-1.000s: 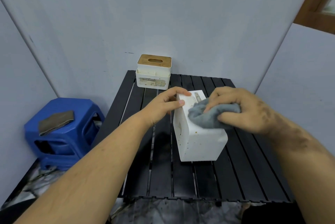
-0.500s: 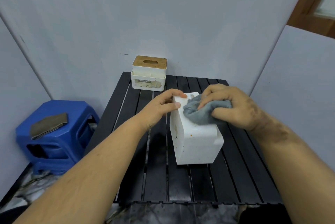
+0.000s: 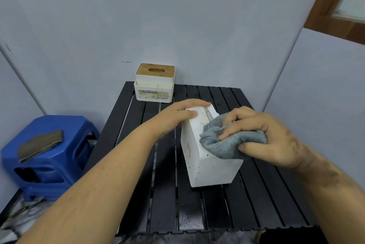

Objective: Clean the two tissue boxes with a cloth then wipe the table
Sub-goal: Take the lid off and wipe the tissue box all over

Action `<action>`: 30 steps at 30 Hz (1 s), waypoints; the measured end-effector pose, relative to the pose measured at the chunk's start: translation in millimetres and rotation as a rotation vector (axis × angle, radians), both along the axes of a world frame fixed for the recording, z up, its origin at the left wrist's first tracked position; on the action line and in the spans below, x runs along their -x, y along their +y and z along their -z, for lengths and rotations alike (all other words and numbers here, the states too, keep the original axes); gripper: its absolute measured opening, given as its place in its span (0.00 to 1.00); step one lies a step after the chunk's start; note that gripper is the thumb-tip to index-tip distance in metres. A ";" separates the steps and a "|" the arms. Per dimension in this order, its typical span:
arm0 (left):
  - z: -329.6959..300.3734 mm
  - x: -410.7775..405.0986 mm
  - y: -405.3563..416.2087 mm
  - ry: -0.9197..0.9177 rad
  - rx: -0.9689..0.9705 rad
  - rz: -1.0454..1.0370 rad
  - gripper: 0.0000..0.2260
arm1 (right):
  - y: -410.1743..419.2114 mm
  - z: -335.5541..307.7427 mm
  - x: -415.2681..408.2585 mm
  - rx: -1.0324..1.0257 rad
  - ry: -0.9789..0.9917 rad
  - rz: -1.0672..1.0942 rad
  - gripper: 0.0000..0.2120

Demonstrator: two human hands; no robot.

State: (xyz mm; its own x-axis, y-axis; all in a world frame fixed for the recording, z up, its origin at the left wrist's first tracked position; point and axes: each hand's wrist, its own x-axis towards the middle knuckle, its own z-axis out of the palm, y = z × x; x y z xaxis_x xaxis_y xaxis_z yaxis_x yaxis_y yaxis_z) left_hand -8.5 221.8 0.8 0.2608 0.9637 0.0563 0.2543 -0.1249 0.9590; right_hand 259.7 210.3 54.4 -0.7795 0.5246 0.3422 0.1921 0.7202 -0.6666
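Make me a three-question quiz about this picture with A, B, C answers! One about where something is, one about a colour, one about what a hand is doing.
1. Where is the tissue box with the wooden lid?
A. on the stool
B. at the table's far edge
C. on the floor

2. What colour is the stool?
A. blue
B. red
C. green

3. What is the right hand doing?
A. hanging empty
B. pointing at the wall
C. pressing a grey cloth on the white tissue box

Answers: 1 B, it stands on the black table by the wall. 2 A, its plastic is blue. 3 C, its fingers curl round the cloth on the box's top.
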 end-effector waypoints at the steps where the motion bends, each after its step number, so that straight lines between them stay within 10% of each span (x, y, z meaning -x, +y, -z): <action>1: 2.5 -0.6 0.0 -0.019 -0.006 -0.008 0.19 | 4.3 -1.0 -1.5 0.019 0.006 0.008 0.16; 30: 13.1 -6.5 -3.2 -0.047 -0.106 -0.028 0.18 | -36.6 18.0 9.4 -0.297 0.063 0.192 0.16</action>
